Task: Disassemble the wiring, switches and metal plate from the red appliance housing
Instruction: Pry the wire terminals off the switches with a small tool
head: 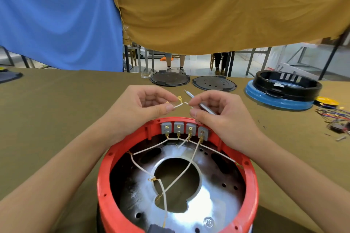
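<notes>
left grip: pinches short white wire
right grip: curled round metal tool
switches: just below both grips, in red housing

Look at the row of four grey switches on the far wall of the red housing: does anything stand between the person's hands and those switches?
Nothing visible does. The left hand, pinching a short white wire, and the right hand, gripping a metal tool, hover just beyond the red housing rim. The switches face open air, only their own white wires hanging below.

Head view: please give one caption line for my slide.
Both hands hold a short white wire above the red housing.
</notes>
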The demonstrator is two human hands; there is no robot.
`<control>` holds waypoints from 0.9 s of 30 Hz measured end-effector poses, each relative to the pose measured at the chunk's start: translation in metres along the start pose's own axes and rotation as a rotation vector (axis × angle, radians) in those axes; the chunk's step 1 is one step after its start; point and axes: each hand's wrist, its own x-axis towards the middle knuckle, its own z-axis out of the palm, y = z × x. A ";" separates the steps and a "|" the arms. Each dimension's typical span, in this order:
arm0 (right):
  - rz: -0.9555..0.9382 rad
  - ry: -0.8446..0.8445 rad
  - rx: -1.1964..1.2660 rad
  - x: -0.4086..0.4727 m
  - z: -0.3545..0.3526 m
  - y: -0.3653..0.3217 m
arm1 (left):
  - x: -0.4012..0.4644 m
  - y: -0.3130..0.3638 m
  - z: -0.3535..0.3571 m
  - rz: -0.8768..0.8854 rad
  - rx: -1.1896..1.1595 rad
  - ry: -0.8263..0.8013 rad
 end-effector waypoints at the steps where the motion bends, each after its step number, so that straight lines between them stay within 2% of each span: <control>1: 0.000 -0.009 -0.004 0.000 0.000 0.000 | 0.001 -0.001 0.000 -0.001 0.013 0.031; 4: 0.001 -0.002 -0.005 0.000 -0.001 0.000 | 0.001 -0.002 0.000 -0.022 0.049 0.057; 7: 0.033 0.107 0.026 0.000 0.000 0.003 | 0.001 -0.001 0.000 -0.038 0.139 0.035; 13: 0.137 0.234 0.033 0.002 -0.005 0.009 | -0.001 -0.002 0.002 -0.105 0.353 -0.191; 17: 0.300 0.295 0.016 0.011 -0.031 0.020 | -0.002 0.001 -0.003 -0.116 0.435 -0.208; 22: 0.480 0.143 -0.274 0.014 -0.052 0.037 | -0.001 0.005 -0.009 -0.110 0.465 -0.251; 27: 0.491 0.040 -0.417 0.011 -0.042 0.041 | -0.001 0.004 -0.008 -0.100 0.482 -0.280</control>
